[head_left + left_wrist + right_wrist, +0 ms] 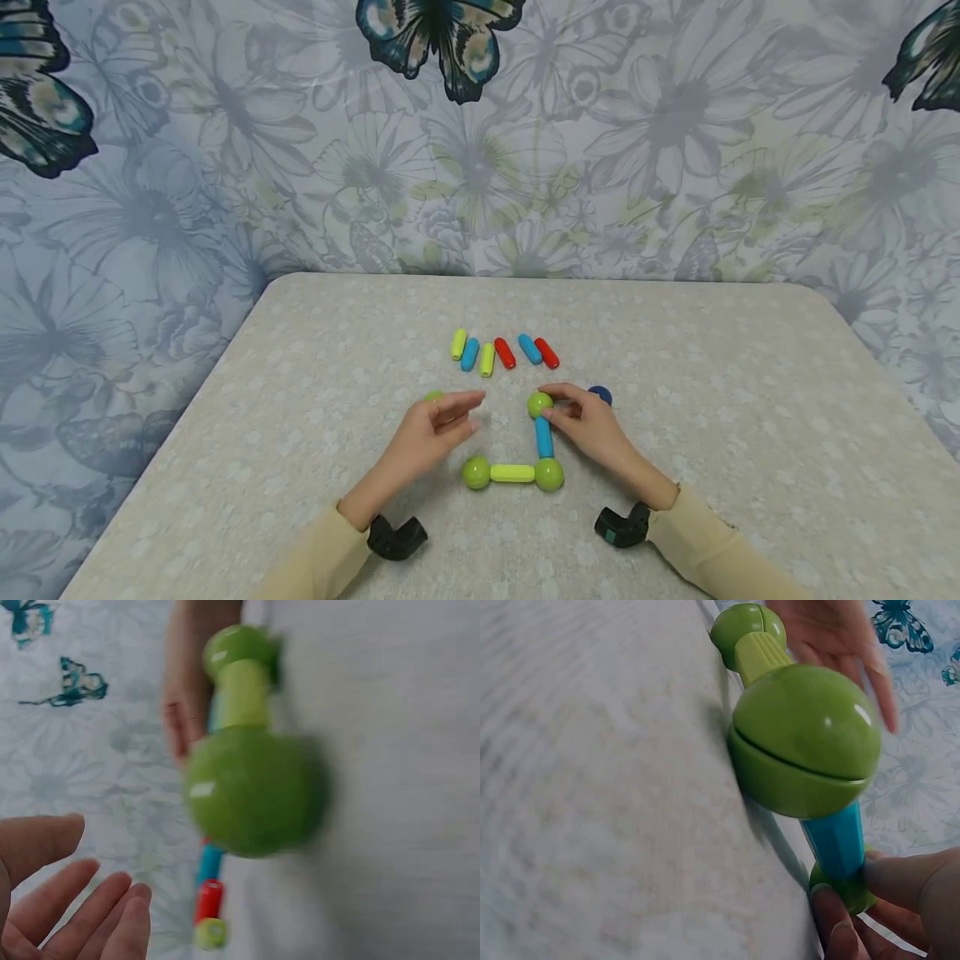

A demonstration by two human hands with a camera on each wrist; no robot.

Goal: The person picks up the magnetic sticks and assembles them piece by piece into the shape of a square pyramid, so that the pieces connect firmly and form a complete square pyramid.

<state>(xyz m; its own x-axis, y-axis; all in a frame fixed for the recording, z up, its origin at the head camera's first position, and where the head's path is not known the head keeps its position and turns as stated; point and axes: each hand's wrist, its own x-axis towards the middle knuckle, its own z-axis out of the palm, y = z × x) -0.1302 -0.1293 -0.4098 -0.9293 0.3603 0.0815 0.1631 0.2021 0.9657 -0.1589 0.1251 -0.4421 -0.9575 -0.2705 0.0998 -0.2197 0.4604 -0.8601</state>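
Speckled table [750, 433]; right hand [592, 425] pinches green ball [539, 404].

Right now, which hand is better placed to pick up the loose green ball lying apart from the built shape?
The left hand. It is open and holds nothing, and the loose green ball lies just beyond its fingers. The right hand pinches the top green ball on the blue rod.

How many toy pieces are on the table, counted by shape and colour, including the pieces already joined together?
Yellow-green sticks: 3
Blue sticks: 3
Red sticks: 2
Green balls: 4
Blue balls: 1
Total: 13
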